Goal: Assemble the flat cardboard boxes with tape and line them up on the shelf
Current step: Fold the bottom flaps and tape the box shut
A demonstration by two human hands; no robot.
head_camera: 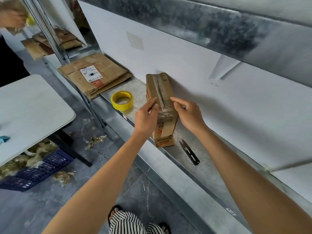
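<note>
A brown cardboard box (160, 92) stands on the metal shelf (199, 168), its upper face sealed with a strip of clear tape along the seam. My left hand (146, 116) holds its left near edge, fingers curled against the side. My right hand (188, 114) holds the right near edge, thumb and fingers on the taped corner. A yellow tape roll (121, 100) lies flat on the shelf left of the box. A stack of flat cardboard boxes (94, 74) lies further left on the shelf. Black thread snips (189, 152) lie right of the box.
A white wall backs the shelf and a metal shelf (219, 22) hangs overhead. A white table (30, 108) stands at the left, with a blue crate (37, 169) and straw-like scraps on the floor. Another person's hand (13, 17) shows at top left.
</note>
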